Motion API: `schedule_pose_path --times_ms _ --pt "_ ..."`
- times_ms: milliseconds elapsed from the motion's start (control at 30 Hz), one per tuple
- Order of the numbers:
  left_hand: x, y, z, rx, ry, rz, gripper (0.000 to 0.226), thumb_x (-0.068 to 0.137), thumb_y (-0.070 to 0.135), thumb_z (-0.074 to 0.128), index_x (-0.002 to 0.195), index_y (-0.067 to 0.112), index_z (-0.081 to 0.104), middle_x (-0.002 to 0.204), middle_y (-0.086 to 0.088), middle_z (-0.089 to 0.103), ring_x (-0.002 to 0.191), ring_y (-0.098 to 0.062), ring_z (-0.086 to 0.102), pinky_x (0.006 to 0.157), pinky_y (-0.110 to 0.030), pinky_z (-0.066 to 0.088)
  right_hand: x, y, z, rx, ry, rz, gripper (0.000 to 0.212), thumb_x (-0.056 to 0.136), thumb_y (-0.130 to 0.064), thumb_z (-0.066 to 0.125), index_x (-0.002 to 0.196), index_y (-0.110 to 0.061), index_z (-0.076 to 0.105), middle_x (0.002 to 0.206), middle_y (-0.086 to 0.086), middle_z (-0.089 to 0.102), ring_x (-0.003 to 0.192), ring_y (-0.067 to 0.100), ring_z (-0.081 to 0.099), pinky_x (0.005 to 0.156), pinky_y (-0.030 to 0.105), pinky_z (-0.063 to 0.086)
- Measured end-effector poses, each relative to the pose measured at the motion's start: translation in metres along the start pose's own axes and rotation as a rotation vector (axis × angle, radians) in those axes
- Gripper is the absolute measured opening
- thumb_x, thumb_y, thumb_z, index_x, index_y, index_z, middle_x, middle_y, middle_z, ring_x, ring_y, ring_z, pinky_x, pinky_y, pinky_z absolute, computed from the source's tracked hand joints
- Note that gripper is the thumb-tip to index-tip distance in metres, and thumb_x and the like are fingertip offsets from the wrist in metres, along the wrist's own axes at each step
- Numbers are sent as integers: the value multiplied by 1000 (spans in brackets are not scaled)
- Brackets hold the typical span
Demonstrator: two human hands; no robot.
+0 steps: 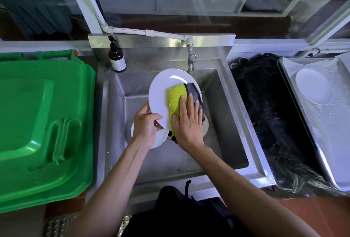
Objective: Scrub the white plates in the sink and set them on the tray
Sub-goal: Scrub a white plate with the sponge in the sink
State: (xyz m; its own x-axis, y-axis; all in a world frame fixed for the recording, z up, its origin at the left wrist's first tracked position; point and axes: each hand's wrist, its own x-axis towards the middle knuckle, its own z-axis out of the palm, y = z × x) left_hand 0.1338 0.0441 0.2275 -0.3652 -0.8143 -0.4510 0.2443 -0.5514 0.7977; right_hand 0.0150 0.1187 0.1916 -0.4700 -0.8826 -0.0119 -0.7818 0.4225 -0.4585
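Left hand (146,125), 7 o'clock of the held white plate (162,92): thumb on top, fingers curled under rim, gripping it tilted above the steel sink (217,115). Right hand (188,123), 5 o'clock on plate: fingers straight, spread, pressing a yellow-green and grey cloth (175,98) flat to the plate face. More white plates (159,140) lie on the sink floor beneath both hands. Green bin lid (41,123) at 9 o'clock. Tray (337,123) at 3 o'clock, carrying one washed plate (313,86). Tap (191,60) at 12 o'clock; brown pump bottle (117,56) at 11 o'clock.
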Motion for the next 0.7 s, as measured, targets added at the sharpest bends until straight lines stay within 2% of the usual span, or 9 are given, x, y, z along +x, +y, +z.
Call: schedule_pose_path --times_ms 67,167,300,400,500,600,700 --pt "2 2 -2 -28 1 0 52 73 -16 50 103 18 77 99 -14 72 85 -32 65 75 -47 54 -8 -10 4 9 -9 -38 63 107 -39 25 161 -21 -1 169 6 -10 155 33 -10 124 54 2" --pt "3 7 -5 -63 14 3 54 73 -18 48 104 16 77 98 -13 74 84 -32 68 65 -38 57 -16 -21 9 7 18 -72 63 107 -42 24 161 -19 3 169 7 -6 155 35 -8 124 54 2" --pt "2 8 -7 -75 30 18 54 74 -18 47 102 17 77 96 -10 74 83 -28 69 65 -38 58 -21 -20 18 24 28 39 66 104 -52 14 160 -22 -7 168 4 -16 153 33 -18 124 52 -4" --pt "2 7 -8 -71 44 20 53 76 -20 49 105 16 75 95 -8 74 83 -26 70 65 -41 60 -16 -14 19 136 51 118 67 107 -46 25 160 -18 -6 167 7 -19 151 34 -23 124 51 -5" --pt "1 7 -8 -41 35 26 54 76 -20 50 103 19 76 93 -5 74 80 -23 70 65 -43 61 -7 -11 15 175 100 159 69 107 -41 31 160 -14 -5 167 10 -17 152 35 -21 125 47 -7" --pt "1 7 -6 -29 28 24 53 77 -20 51 94 22 79 89 -3 75 75 -21 71 69 -48 62 1 -13 7 306 135 224 71 107 -38 38 160 -13 -3 167 11 -16 153 34 -15 125 44 -5" --pt "0 7 -7 -11 19 22 51 77 -19 52 98 20 77 89 -3 75 74 -22 70 71 -49 61 8 -12 -3 408 170 259 77 105 -33 47 159 -7 -1 167 16 -11 155 32 -4 126 42 4"
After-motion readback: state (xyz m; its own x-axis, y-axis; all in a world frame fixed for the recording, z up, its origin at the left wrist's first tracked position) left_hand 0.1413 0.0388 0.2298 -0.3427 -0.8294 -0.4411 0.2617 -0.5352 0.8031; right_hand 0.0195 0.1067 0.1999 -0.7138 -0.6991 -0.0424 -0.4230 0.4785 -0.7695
